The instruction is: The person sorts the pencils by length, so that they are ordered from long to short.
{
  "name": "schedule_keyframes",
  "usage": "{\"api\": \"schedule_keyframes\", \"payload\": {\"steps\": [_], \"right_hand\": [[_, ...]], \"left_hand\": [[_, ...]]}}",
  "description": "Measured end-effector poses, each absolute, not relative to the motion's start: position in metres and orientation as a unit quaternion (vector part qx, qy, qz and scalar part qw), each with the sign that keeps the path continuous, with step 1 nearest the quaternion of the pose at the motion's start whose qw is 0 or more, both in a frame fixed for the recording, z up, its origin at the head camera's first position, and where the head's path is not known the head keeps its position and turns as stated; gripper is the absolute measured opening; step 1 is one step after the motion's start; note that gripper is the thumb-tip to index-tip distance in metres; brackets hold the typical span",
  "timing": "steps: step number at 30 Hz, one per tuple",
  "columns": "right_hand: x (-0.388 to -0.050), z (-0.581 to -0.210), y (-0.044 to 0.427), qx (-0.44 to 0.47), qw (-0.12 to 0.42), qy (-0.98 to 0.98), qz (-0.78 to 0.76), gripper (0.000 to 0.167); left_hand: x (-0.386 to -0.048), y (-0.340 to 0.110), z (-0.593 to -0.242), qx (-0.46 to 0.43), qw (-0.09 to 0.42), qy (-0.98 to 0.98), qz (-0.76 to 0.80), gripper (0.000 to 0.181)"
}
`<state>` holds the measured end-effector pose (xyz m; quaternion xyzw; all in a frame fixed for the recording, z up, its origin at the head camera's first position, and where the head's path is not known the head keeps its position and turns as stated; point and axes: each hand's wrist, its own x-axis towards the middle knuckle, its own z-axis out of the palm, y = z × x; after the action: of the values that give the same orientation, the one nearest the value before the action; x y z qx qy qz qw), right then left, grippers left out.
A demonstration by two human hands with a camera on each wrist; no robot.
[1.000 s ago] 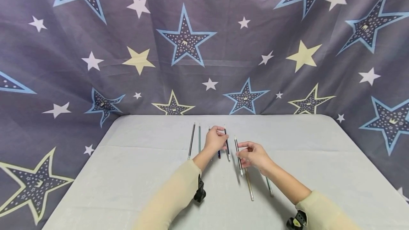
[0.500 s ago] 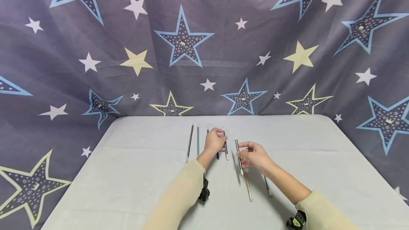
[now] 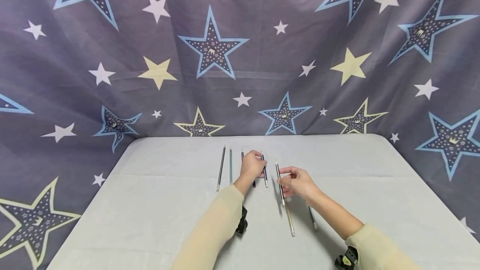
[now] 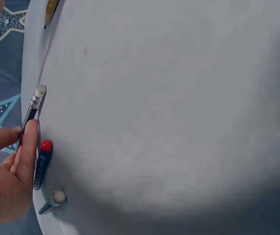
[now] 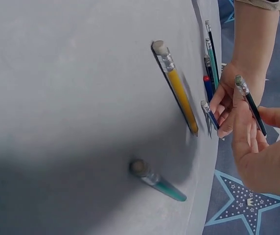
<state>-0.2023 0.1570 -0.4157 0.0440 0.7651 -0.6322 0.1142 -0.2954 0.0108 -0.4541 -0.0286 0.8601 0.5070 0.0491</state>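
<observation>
In the head view, my left hand (image 3: 253, 166) pinches a dark blue pencil (image 3: 265, 175) with a white eraser, low over the table. To its right, my right hand (image 3: 298, 184) holds a black pencil (image 3: 279, 182) between thumb and fingers, eraser end toward me. The left wrist view shows a red-ended blue pencil (image 4: 43, 164) lying beside the left hand's fingers. Below the right hand lie a yellow pencil (image 5: 179, 93) and a teal pencil (image 5: 164, 188), the latter partly hidden by the forearm in the head view.
Left of my left hand, a black pencil (image 3: 221, 168) and a teal pencil (image 3: 230, 166) lie roughly parallel on the white-covered table (image 3: 150, 220). Another dark pencil (image 5: 208, 61) shows in the right wrist view. A star-patterned curtain (image 3: 225, 95) hangs behind the table.
The head view has shifted slightly, so the table and pencils appear a little farther left. Both hands keep their pencils and have hardly moved.
</observation>
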Motion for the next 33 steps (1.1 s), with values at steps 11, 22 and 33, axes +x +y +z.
{"api": "schedule_keyframes", "payload": {"steps": [11,22,33], "right_hand": [[-0.207,-0.420,0.161,0.052,0.108,0.767,-0.631,0.044],[-0.218,-0.424,0.164,0.067,0.106,0.767,-0.629,0.042],[-0.229,-0.427,0.174,0.068,0.103,0.772,-0.623,0.044]], "left_hand": [[-0.294,0.019,-0.454,-0.014,0.026,0.891,0.454,0.031],[-0.294,0.023,-0.454,-0.011,0.033,0.921,0.389,0.023],[-0.295,0.014,-0.449,0.029,0.104,0.896,0.431,0.045]]}}
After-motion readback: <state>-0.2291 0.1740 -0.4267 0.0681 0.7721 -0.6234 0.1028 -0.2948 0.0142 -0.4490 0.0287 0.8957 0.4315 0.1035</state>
